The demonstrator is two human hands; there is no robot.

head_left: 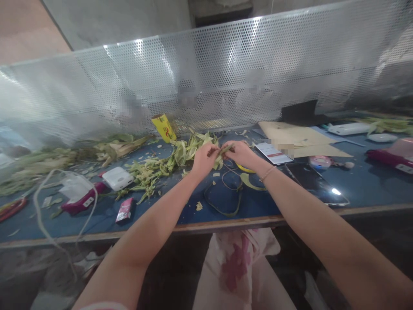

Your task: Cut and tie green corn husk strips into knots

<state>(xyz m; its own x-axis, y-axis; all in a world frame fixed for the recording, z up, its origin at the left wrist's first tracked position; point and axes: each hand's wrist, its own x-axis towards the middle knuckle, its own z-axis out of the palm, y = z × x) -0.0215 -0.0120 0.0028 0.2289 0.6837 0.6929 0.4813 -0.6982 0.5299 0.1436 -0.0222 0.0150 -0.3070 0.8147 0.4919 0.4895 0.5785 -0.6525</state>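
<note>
Over the middle of the blue table, my left hand (205, 160) and my right hand (239, 154) meet with fingers pinched. Between them they grip a short greenish strip of plant leaf or stem (226, 149). A heap of pale green, partly dried leaves (183, 150) lies beside and behind my left hand. Below the hands, a thin dark loop of cord or plant strip (238, 206) rests on the table. A curved pale green leaf strip (251, 183) lies under my right wrist.
A lit phone (274, 153) and a dark phone (318, 183) lie at right, near beige paper (297, 133). On the left are a white device (118, 178), a pink box (124, 210), a tissue pack (80, 200) and a white cable (38, 206). A perforated metal screen (213, 73) stands behind.
</note>
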